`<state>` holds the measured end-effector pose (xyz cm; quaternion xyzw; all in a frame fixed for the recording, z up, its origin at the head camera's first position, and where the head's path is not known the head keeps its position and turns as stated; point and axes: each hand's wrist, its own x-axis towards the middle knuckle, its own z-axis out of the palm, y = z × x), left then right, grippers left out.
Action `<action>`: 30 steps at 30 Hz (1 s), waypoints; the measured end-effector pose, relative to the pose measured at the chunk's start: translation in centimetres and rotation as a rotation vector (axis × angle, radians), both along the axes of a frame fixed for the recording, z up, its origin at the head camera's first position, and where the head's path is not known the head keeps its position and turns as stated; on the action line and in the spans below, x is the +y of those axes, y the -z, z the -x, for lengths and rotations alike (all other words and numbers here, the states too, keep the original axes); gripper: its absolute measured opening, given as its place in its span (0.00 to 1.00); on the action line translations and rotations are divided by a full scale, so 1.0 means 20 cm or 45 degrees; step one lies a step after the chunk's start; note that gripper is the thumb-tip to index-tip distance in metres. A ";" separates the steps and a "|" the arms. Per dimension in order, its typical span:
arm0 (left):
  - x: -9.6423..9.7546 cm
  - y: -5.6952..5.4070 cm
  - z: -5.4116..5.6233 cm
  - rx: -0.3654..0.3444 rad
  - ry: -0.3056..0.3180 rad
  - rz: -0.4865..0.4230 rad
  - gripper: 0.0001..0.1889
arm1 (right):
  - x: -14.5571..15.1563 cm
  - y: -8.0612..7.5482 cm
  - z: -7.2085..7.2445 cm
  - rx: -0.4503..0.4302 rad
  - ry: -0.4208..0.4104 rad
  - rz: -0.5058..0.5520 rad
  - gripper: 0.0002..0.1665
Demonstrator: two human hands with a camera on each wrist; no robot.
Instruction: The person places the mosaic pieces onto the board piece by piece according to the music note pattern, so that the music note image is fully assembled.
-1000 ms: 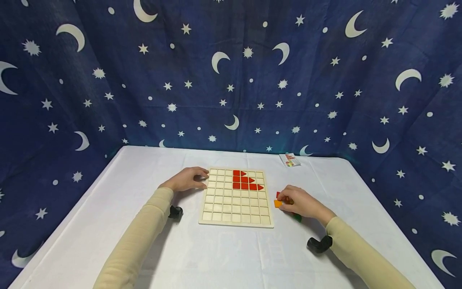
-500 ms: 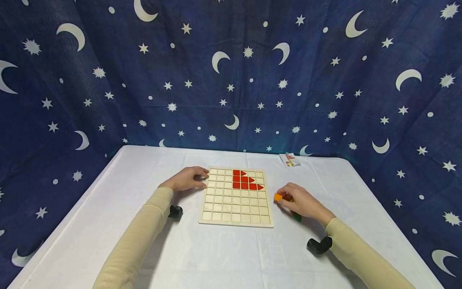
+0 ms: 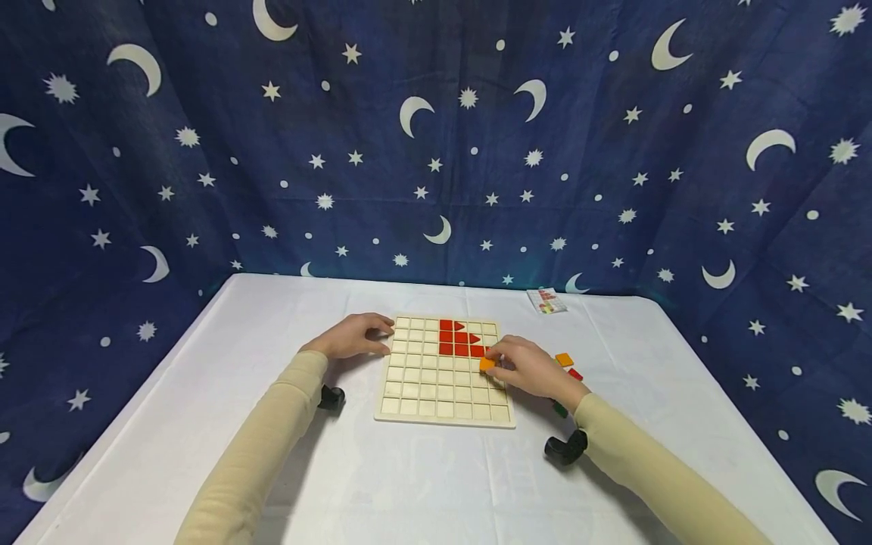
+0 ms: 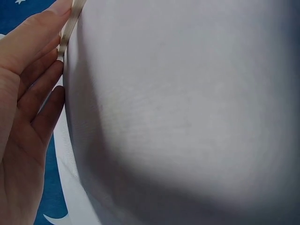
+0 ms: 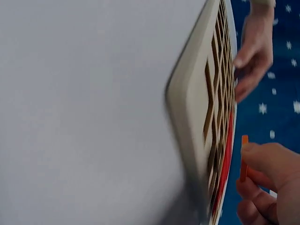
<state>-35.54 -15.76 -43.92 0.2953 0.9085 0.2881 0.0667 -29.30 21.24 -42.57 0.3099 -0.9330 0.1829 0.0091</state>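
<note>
In the right hand [image 3: 533, 368] an orange tile [image 3: 487, 365] was pinched between thumb and fingers, over the right side of the board [image 3: 429, 393]. The board's left edge was touched by the left hand [image 3: 349, 337], its fingers loosely spread. Red pieces [image 3: 461, 350] were set in the far rows. The tile was shown edge-on by the right wrist view; loose pieces [image 3: 564, 359] at right were shown only by the head view.
</note>
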 end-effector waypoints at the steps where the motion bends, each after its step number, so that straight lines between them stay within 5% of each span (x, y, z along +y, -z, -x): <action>1: 0.00 0.00 0.00 -0.004 0.001 0.002 0.23 | -0.03 0.00 0.00 0.016 -0.016 -0.005 0.15; 12: 0.01 0.00 0.00 -0.012 -0.015 0.023 0.23 | -0.30 0.03 0.05 0.078 -0.057 -0.047 0.15; 30: 0.01 -0.01 0.00 -0.008 -0.017 0.017 0.23 | -0.35 0.03 0.08 0.053 -0.065 -0.027 0.13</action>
